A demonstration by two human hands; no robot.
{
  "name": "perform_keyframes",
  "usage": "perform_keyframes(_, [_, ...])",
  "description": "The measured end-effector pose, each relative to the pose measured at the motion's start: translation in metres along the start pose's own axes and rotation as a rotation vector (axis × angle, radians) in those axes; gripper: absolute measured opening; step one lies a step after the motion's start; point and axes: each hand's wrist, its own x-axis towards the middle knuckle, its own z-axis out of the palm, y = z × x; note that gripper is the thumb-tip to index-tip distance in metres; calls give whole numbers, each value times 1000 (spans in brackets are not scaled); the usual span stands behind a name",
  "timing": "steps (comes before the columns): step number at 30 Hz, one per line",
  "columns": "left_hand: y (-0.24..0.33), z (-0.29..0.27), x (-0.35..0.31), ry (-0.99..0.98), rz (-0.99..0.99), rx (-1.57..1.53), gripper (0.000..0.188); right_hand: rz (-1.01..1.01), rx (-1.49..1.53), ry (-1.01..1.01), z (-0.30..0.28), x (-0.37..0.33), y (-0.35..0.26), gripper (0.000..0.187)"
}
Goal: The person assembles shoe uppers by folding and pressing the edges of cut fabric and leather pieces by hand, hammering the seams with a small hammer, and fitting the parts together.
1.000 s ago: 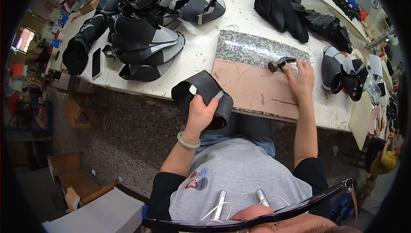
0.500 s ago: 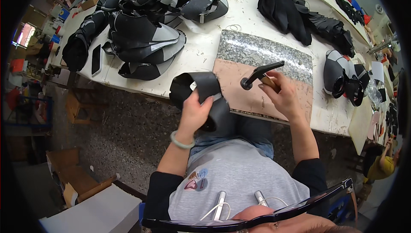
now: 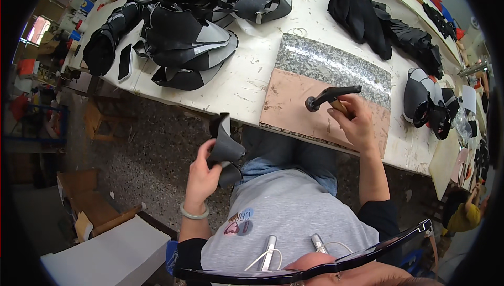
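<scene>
My left hand (image 3: 202, 180) is closed on a black and grey shoe upper (image 3: 227, 148), held off the table's front edge, over the floor beside my lap. The upper is bent, and its lower part hangs near my shirt. In my right hand (image 3: 359, 124) is a hammer (image 3: 334, 95) with a black head and a wooden handle. Its round face hangs over a tan board (image 3: 286, 97), which lies on the near part of a speckled stone slab (image 3: 336, 57). Whether the hammer touches the board I cannot tell.
Black and grey uppers (image 3: 184, 39) are heaped on the left of the white table (image 3: 252, 89), near a phone (image 3: 125, 62). Black fabric pieces (image 3: 357, 18) lie at the back, more uppers (image 3: 420, 94) at right. A cardboard box (image 3: 100, 244) stands lower left. Another person (image 3: 464, 215) is far right.
My left hand has drawn the upper back from the board's left edge, toward me and to the left, turning it. The hammer stays over the board in my right hand. The view has shifted slightly.
</scene>
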Motion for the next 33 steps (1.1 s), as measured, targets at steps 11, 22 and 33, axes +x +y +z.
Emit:
perform_keyframes(11, [-7, -72, -32, 361, -112, -962, 47, -27, -64, -1, -11, -3, 16, 34])
perform_keyframes(22, [-20, 76, 49, 94, -34, -827, 36, -91, -109, 1, -13, -17, 12, 35])
perform_keyframes(33, [19, 105, 73, 53, 224, -371, 52, -183, -93, -109, 16, -10, -16, 30])
